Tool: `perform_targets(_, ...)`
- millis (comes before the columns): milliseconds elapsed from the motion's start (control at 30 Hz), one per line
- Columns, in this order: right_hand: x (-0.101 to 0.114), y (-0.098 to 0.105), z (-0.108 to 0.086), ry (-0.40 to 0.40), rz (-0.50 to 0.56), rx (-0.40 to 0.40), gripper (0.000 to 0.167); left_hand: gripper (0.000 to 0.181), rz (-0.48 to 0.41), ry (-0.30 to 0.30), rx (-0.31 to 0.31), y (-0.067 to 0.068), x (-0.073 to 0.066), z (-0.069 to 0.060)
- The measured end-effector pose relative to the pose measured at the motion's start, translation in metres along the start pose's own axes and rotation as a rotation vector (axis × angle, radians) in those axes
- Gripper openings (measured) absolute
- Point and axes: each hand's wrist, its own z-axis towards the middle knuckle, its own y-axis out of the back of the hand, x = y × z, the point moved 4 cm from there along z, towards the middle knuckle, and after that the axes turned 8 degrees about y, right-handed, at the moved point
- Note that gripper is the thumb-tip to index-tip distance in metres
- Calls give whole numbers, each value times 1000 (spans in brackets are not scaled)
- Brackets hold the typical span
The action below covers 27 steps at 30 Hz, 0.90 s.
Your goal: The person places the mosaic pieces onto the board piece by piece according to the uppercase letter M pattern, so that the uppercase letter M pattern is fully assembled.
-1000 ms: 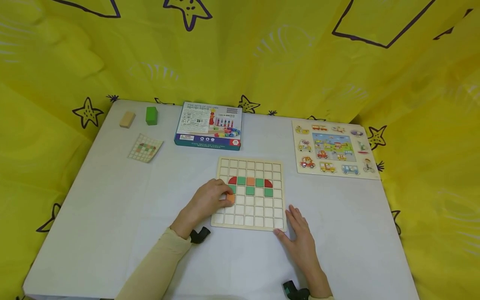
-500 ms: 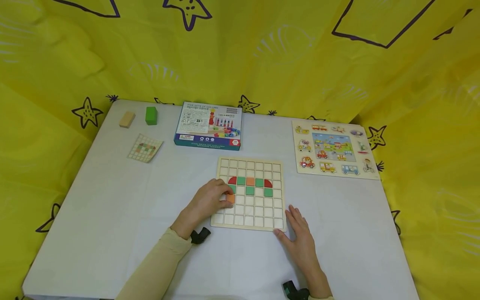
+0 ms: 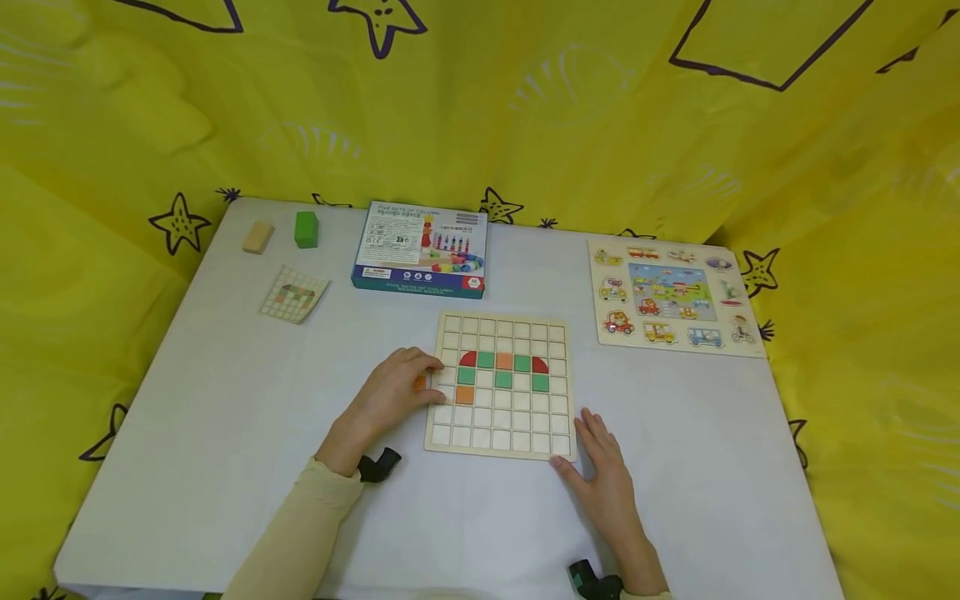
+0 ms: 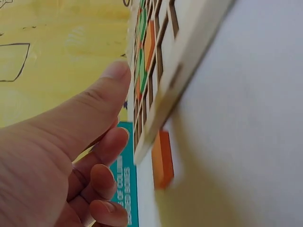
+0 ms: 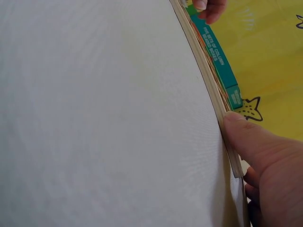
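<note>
A wooden grid board (image 3: pixel 510 437) lies flat mid-table, with several green tiles (image 3: pixel 503 380), two red quarter-round tiles (image 3: pixel 540 365) and two orange tiles (image 3: pixel 465 395) set in its squares. My left hand (image 3: pixel 378 396) hovers at the board's left edge, thumb and fingers apart, holding nothing. A loose orange block (image 4: pixel 163 161) sits on the table just beside the board, in front of the fingers in the left wrist view and partly hidden by them in the head view. My right hand (image 3: pixel 603 479) rests at the board's near right corner, its thumb (image 5: pixel 246 128) touching the edge.
Behind the board stands a flat boxed bead set (image 3: pixel 420 250). A vehicle picture puzzle (image 3: pixel 675 296) lies at the back right. At the back left are a pattern card (image 3: pixel 295 294), a green block (image 3: pixel 306 230) and a beige block (image 3: pixel 258 237).
My left hand has let go of the orange tile on the board and moved left, off the tiles. The loose orange block has come into sight. My right hand stays put.
</note>
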Motion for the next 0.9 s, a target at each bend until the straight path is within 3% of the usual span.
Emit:
perform_targets(333,1,0,-1,52,3,-47,74,44,-26,50,-23,11,21,-12)
perform_targets(533,2,0,-1,61,-2,-51,73,46,-19,70,10,12,28,-16)
perform_targets(900,2,1,0,47,-3,-37,74,34,21,47,-13,10,32,-15)
